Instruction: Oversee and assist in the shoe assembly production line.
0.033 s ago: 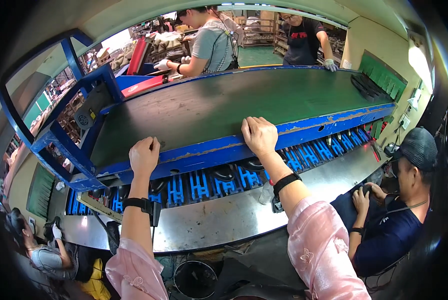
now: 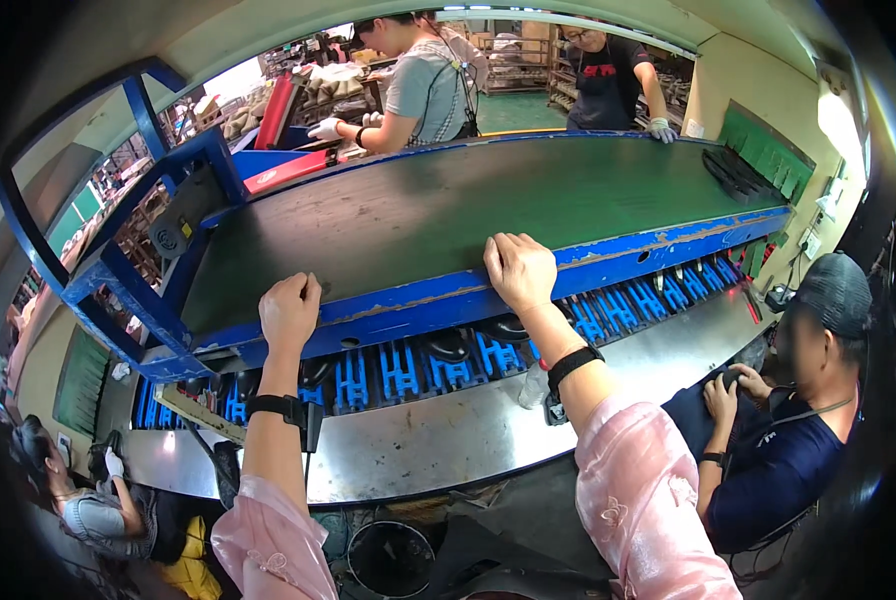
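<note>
Across the middle, a dark green belt (image 2: 418, 215) runs inside a blue frame (image 2: 608, 262), with the left hand (image 2: 290, 310) and right hand (image 2: 520, 272) curled into loose fists at its near edge, nothing visible in either. Below the frame, a row of blue fittings (image 2: 398, 370) lines a metal desk (image 2: 418, 445), and black pieces (image 2: 736, 174) lie at the belt's right end.

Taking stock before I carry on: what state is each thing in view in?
Left hand: curled closed, nothing visible in it
Right hand: curled closed, nothing visible in it
Conveyor belt: flat; running or stopped, cannot tell
Blue frame: paint chipped
Black pieces: heaped at the belt's right end
Wall lamp: lit
Bucket: upright, open-topped
</note>
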